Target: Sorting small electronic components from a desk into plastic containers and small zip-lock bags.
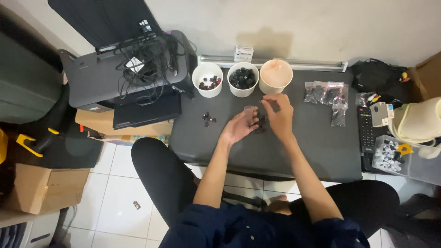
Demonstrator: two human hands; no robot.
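My left hand lies palm up on the black table, its fingers curled around a small clear plastic bag. My right hand hovers just to the right of it, fingertips pinched on something small near the bag's mouth; what it grips is too small to tell. A little heap of small black parts sits between the two hands. A few more black parts lie loose to the left.
Three white cups stand along the far edge: one with red and black parts, one full of black parts, one covered. Filled clear bags, a remote and a clear box lie right. A printer with cables stands left.
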